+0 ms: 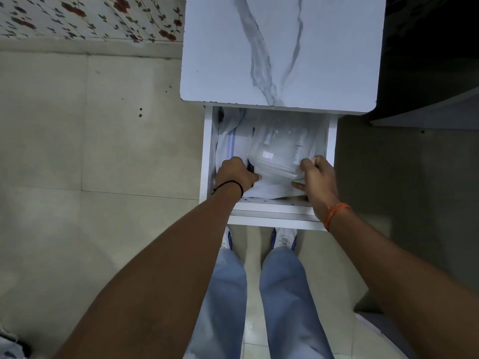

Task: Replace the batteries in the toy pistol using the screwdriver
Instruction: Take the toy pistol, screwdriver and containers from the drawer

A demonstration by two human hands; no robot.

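Here you stood over an open drawer (207, 141) beneath a marbled white surface (280, 47), both hands down inside it. Your left hand (234, 173) had its fingers curled under the left edge of a clear plastic box (280, 154), something dark and yellow just showing at the thumb. Your right hand (315, 174) gripped the box's right corner, fingers bent over its rim, thumb stretched beneath. The box sat on white cloth (230, 143) lining the drawer. What lay inside the box was too blurred to tell; I could not make out pistol, batteries or screwdriver.
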